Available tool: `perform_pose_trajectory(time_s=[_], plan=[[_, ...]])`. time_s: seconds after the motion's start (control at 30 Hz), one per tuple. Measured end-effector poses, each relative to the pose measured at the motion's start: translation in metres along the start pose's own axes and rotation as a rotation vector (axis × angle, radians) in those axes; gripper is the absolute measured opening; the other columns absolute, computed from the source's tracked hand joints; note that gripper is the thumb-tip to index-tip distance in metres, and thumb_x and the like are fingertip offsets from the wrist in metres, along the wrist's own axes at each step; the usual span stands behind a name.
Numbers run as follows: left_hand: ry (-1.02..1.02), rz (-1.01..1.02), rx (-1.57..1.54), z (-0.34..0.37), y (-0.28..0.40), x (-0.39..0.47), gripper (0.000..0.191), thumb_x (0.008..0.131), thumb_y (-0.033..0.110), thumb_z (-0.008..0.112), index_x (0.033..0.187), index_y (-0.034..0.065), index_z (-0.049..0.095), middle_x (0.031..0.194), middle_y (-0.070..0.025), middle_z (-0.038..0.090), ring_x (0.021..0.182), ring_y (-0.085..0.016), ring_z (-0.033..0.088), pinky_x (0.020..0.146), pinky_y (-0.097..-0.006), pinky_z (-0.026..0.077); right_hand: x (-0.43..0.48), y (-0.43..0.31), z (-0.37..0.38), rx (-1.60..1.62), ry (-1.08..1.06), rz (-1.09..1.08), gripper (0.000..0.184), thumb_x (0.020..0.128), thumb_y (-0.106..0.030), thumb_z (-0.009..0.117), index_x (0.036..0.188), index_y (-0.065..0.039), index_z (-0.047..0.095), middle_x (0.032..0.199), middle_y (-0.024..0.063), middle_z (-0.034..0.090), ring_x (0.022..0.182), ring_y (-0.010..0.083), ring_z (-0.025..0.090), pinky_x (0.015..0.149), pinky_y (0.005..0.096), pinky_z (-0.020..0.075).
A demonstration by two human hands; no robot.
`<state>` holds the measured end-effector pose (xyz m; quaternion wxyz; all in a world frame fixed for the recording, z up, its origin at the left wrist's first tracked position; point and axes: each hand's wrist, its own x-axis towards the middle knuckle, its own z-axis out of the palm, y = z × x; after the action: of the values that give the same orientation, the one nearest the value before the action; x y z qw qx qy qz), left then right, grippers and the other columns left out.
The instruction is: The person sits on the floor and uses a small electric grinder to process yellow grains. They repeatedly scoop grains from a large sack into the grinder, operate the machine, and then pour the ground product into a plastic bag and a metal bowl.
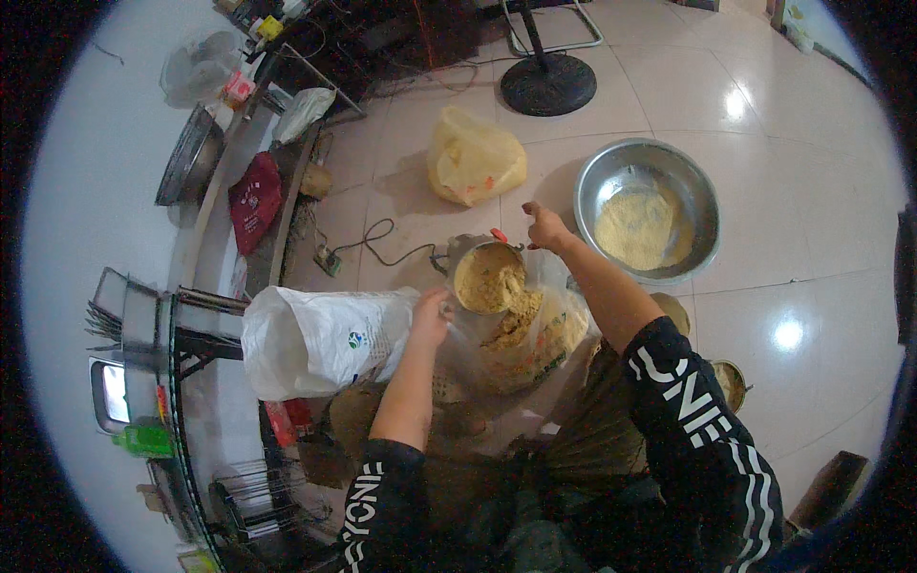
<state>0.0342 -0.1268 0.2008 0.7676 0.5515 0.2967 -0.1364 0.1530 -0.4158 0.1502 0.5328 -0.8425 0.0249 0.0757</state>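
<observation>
A round metal grinder bowl (481,281) is tilted over a clear plastic bag (555,336), and coarse yellow-brown meal (519,309) spills from its mouth into the bag. My left hand (431,319) is curled at the bowl's lower left side, close to the bag's edge; the fingertips are partly hidden. Just right of the bowl, my right hand (550,229) has its index finger stretched out and nothing visible in its grasp. Beyond it stands a wide steel basin (709,236) holding pale yellow meal (634,229).
A white woven sack (329,344) lies left of my left arm. Farther off sits a tied yellow plastic bag (476,157). A black cord (380,254) runs from the grinder to a power socket (327,261). Shelving (286,215) lines the left wall; a round stand base (548,84) is behind.
</observation>
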Motion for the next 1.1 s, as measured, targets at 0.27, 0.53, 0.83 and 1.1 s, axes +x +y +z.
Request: perform_pose_trajectory(time_s=[0.27, 0.53, 0.83, 1.1], plan=[[0.127, -0.068, 0.069, -0.007, -0.014, 0.024, 0.021, 0.084, 0.010, 0.061, 0.104, 0.0051, 0.054, 0.092, -0.0080, 0.052, 0.062, -0.019, 0.053, 0.042, -0.0229, 0.036, 0.005, 0.031, -0.010, -0.196, 0.083, 0.002, 0.060, 0.073, 0.001, 0.052, 0.132, -0.003, 0.044, 0.119, 0.0267, 0.057, 0.112, 0.0385, 0.055, 0.095, 0.0428, 0.0449], [-0.004, 0.155, 0.406, -0.104, -0.034, 0.075, 0.028, 0.086, 0.016, 0.060, 0.111, 0.0042, 0.052, 0.102, -0.0122, 0.054, 0.067, -0.022, 0.056, 0.044, -0.0250, 0.037, 0.017, 0.013, 0.013, -0.176, -0.037, 0.098, 0.062, 0.074, -0.001, 0.054, 0.134, -0.003, 0.039, 0.117, 0.0287, 0.057, 0.111, 0.0407, 0.055, 0.095, 0.0446, 0.0437], [0.139, -0.192, 0.166, -0.039, -0.002, 0.072, 0.037, 0.085, 0.018, 0.062, 0.117, 0.0041, 0.048, 0.104, -0.0122, 0.056, 0.074, -0.026, 0.060, 0.043, -0.0273, 0.039, 0.043, 0.027, 0.012, -0.219, -0.222, -0.014, 0.065, 0.074, 0.005, 0.055, 0.136, -0.005, 0.037, 0.131, 0.0219, 0.049, 0.107, 0.0330, 0.058, 0.081, 0.0431, 0.0530], [-0.014, -0.151, 0.081, -0.008, 0.027, 0.016, 0.031, 0.083, 0.009, 0.061, 0.111, 0.0030, 0.051, 0.098, -0.0117, 0.057, 0.076, -0.026, 0.062, 0.048, -0.0289, 0.042, 0.000, -0.028, -0.009, 0.287, -0.477, -0.105, 0.070, 0.077, -0.002, 0.065, 0.139, -0.006, 0.032, 0.132, 0.0193, 0.050, 0.102, 0.0290, 0.062, 0.068, 0.0419, 0.0569]])
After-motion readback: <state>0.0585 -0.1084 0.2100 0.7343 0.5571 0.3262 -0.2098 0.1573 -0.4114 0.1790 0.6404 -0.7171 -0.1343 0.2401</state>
